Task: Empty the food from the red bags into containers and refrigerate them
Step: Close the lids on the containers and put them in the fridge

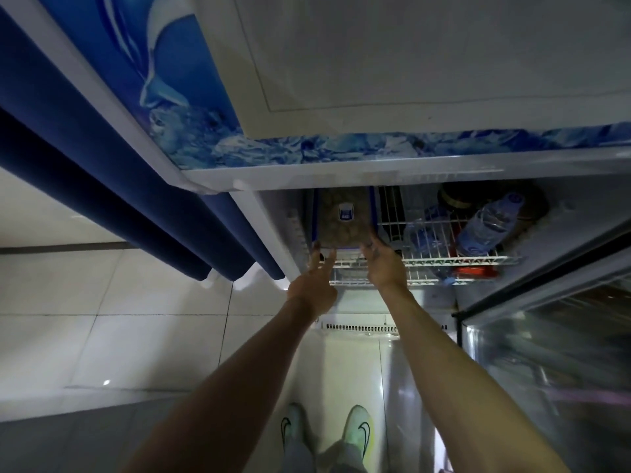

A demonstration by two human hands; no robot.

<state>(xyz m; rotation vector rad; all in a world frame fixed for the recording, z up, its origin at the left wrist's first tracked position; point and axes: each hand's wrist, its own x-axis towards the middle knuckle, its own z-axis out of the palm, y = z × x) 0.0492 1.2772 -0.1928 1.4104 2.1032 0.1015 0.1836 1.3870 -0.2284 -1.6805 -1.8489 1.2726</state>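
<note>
Container [344,218], clear w/ blue rim & lid label, full of round brownish food, sits on the wire shelf [444,259] at its left end, inside the open fridge [375,172]. Near end is about level w/ the shelf's front edge, rest already in.

Left hand [312,285]: fingers spread apart & fairly straight, tips touching the container's near left corner, not wrapped round it. Right hand [384,264]: fingers up along the near right corner, look straight and pressing; can't tell if the thumb hooks under, it's hidden.

Step in hand, by my read: sliding the box home on the shelf. To do it well:
- push evenly w/ both hands so it goes straight, not skewed vs. the left wall
- keep it flat on the wires so the rim doesn't catch on the shelf's front edge
- mind the bottles [485,227] lying at the shelf's right half; box is apart from them now, keep it so
- seat it back far enough that the glass door [546,336], open at right, can close w/o hitting it
- then let go, both hands out.

Lower shelf holds smth red, too dim to tell.
</note>
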